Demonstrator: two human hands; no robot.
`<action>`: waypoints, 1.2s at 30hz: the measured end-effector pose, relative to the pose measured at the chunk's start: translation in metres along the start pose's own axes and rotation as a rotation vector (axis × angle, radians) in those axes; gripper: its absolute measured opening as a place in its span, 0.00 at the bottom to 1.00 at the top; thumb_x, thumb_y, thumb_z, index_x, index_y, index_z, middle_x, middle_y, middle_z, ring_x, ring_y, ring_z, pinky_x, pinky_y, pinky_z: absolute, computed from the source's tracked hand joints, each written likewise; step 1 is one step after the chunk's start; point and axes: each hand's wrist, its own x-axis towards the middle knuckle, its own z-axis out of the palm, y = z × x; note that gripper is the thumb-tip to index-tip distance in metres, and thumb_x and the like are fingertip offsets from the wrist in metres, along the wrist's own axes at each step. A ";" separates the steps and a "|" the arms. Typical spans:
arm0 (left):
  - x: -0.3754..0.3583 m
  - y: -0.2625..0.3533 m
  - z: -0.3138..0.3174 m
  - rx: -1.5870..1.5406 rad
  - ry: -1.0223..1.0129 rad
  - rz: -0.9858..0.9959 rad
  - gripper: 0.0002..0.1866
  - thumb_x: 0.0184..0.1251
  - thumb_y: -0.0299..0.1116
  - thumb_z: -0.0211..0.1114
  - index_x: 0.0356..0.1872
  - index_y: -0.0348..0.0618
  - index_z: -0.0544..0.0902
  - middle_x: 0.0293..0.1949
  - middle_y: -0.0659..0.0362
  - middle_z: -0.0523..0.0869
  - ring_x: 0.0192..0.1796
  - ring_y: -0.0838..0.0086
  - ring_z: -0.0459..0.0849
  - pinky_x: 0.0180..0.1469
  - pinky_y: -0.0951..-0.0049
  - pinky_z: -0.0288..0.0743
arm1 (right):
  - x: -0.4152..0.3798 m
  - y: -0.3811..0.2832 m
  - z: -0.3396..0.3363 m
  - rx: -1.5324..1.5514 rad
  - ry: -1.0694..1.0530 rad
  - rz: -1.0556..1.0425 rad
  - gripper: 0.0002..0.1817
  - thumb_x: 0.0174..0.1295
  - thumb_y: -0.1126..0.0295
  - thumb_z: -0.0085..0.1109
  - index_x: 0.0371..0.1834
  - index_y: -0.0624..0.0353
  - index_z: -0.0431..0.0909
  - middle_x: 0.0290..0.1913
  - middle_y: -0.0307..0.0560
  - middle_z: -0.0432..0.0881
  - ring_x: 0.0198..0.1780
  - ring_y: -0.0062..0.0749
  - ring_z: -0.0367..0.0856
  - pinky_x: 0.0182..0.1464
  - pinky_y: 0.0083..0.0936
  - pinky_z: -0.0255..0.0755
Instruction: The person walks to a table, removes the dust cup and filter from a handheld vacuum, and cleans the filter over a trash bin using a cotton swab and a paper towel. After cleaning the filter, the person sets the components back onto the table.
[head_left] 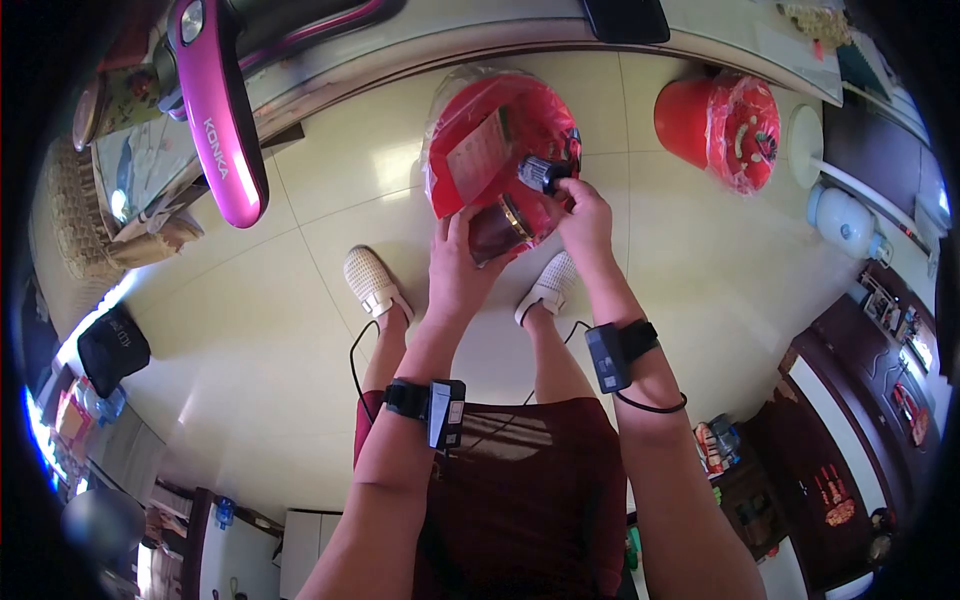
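Note:
Below me is a red bin [465, 105] lined with a clear plastic bag, and both hands are over its near side. My left hand [460, 270] is closed around a dark brown jar [497, 232] with a gold band, which lies tilted at the near rim. Between the thumb and fingers of my right hand [587, 218] is a small dark bottle [540, 174] with a pale printed label, held over the bin. A pale printed card or packet [480, 155] leans inside the bin, partly behind the jar.
A second red bin [688, 122] with a plastic liner stands to the right, near a large blue water bottle [845, 218]. A magenta KONKA appliance [225, 140] juts in at upper left. A table edge [390, 68] runs along the far side, carrying a dark phone [627, 18].

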 end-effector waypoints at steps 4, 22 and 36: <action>-0.001 -0.001 0.001 -0.020 0.019 -0.055 0.39 0.42 0.31 0.78 0.59 0.43 0.69 0.55 0.46 0.73 0.57 0.50 0.75 0.58 0.57 0.73 | 0.004 0.002 0.003 -0.546 -0.058 -0.317 0.06 0.51 0.72 0.59 0.32 0.54 0.80 0.35 0.44 0.82 0.40 0.44 0.81 0.39 0.38 0.77; 0.000 -0.004 -0.003 -0.085 0.012 -0.044 0.40 0.44 0.30 0.78 0.61 0.42 0.68 0.57 0.45 0.72 0.58 0.49 0.75 0.58 0.58 0.74 | 0.016 -0.012 0.018 -0.853 -0.481 -0.313 0.12 0.58 0.73 0.51 0.43 0.54 0.80 0.48 0.44 0.80 0.52 0.38 0.79 0.48 0.33 0.77; 0.003 -0.010 -0.001 -0.099 0.007 -0.033 0.39 0.46 0.31 0.79 0.61 0.43 0.67 0.55 0.47 0.72 0.57 0.55 0.76 0.57 0.62 0.75 | 0.017 -0.003 0.025 -0.869 -0.291 -0.536 0.08 0.56 0.69 0.53 0.35 0.50 0.82 0.41 0.37 0.81 0.52 0.31 0.75 0.55 0.33 0.65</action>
